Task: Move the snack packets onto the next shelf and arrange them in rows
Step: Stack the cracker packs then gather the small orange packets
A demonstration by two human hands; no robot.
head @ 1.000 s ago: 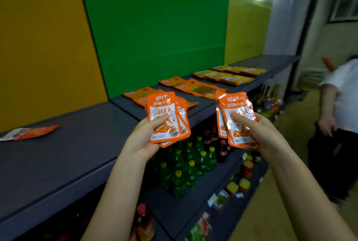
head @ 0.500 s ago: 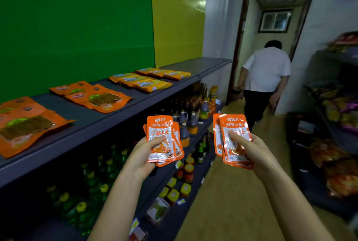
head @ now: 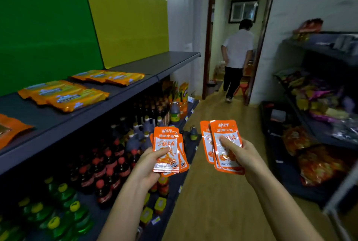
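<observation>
Grey shelf (head: 170,60) lies at ten o'clock. Your left hand (head: 147,167) pinches the left stack (head: 165,138) and your right hand (head: 249,155) the right stack (head: 225,130), thumbs on top, likely to deal rows.

The left hand (head: 149,165) grips a fanned stack of orange snack packets (head: 167,149); the right hand (head: 246,156) pinches another stack (head: 222,144). Far left, a grey shelf (head: 135,78) carries yellow packets (head: 64,94).
</observation>
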